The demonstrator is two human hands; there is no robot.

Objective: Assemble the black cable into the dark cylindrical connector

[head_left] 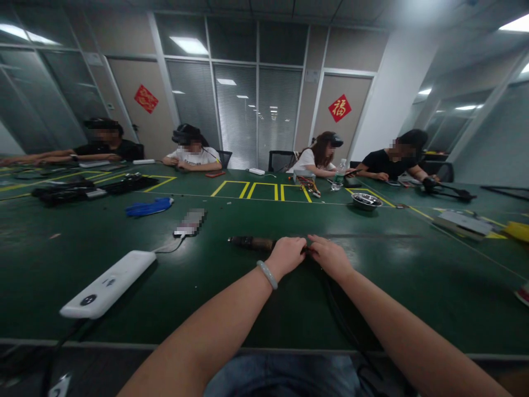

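Observation:
On the green table in front of me lies a dark electric screwdriver (253,242), its metal tip pointing left. My left hand (289,255), with a pale bangle at the wrist, is closed over the tool's rear part. Right beside it, my right hand (330,256) has its fingers bent around the cable end, nearly touching the left fingertips. A black cable (336,309) runs from under the right hand toward the table's front edge. What lies beneath the fingers is mostly hidden.
A white power bank (109,284) is wired to a phone (190,222) on the left. Behind it lies a blue bundle (149,207). Farther back are a metal bowl (366,201), a plastic bottle (339,175) and a grey box (463,223). Several people sit opposite.

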